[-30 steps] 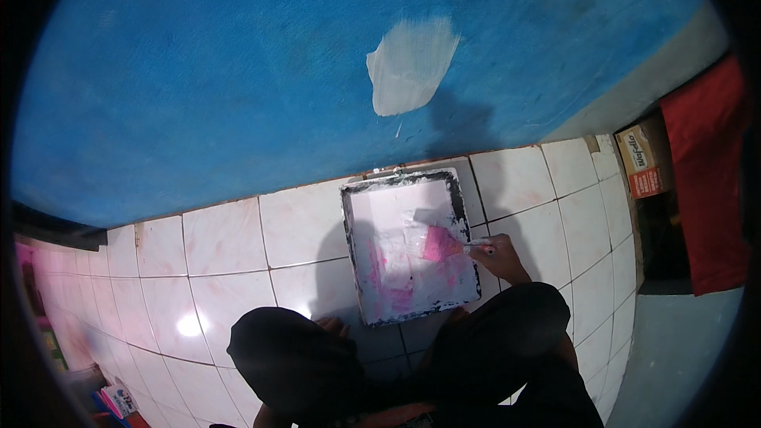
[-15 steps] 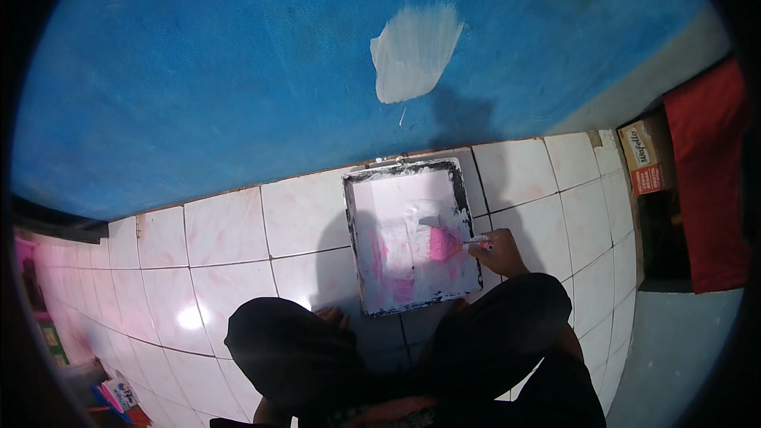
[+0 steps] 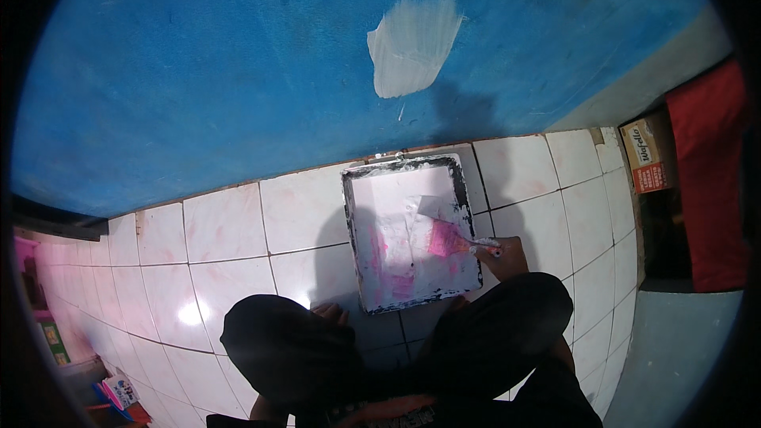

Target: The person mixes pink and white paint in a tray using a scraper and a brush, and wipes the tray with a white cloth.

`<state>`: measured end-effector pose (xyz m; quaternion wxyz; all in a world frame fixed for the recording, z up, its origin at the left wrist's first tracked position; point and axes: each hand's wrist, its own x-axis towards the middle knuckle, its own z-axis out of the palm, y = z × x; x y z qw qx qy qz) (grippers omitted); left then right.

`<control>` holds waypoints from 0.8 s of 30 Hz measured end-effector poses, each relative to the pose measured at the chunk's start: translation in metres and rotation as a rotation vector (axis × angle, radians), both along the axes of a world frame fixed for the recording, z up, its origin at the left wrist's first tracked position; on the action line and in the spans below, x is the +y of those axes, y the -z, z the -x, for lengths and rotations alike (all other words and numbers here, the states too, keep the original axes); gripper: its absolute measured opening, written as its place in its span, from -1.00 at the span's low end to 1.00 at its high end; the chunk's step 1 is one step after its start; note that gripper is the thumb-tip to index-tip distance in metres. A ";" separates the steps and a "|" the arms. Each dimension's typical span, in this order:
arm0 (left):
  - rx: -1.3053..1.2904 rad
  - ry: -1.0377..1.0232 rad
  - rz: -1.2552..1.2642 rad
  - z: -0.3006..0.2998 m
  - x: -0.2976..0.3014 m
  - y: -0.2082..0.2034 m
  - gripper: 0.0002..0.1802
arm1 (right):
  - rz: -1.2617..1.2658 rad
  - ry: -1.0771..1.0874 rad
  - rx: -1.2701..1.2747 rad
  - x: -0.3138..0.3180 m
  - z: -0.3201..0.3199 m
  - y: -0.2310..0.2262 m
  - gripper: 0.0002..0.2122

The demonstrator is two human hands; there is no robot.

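Observation:
My right hand [image 3: 507,257] is closed round the handle of a paintbrush [image 3: 449,239], at the right side of a paint tray. Pink shows on the brush's wide end, which points left over the tray; whether it presses on the paint I cannot tell. The black-rimmed rectangular tray [image 3: 349,214] lies on the floor between my knees and the wall, coated in white paint with pink streaks. A grey patch shows in it just above the brush. My left hand is out of sight; only a bit of that arm shows below my left knee.
Ahead rises a blue wall [image 3: 238,71] with a whitish paint patch [image 3: 414,47]. White tiles [image 3: 226,226] cover the floor. At right stand a cardboard box [image 3: 648,154] and a red cloth [image 3: 709,182]. My knees and toes are close to the tray's near edge.
My right hand has turned slightly, and the brush handle now slants lower to the right. A grey patch in the tray above the brush looks larger. The tray stays in place.

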<state>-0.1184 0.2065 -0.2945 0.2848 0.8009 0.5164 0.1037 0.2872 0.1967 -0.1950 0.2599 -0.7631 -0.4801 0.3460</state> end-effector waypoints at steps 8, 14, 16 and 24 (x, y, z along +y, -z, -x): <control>0.027 0.031 0.019 -0.014 0.005 -0.013 -0.75 | -0.270 -0.258 -0.033 -0.017 -0.002 0.043 -0.82; 0.058 0.018 0.079 -0.004 0.002 -0.009 -0.77 | -0.306 -0.431 -0.155 -0.017 0.016 0.068 -0.81; 0.040 0.026 0.058 0.002 0.002 -0.002 -0.78 | -0.286 -0.452 -0.189 -0.013 0.020 0.063 -0.81; -0.003 0.042 0.088 -0.002 0.005 -0.004 -0.76 | -0.220 -0.146 0.002 -0.014 0.011 0.060 -0.83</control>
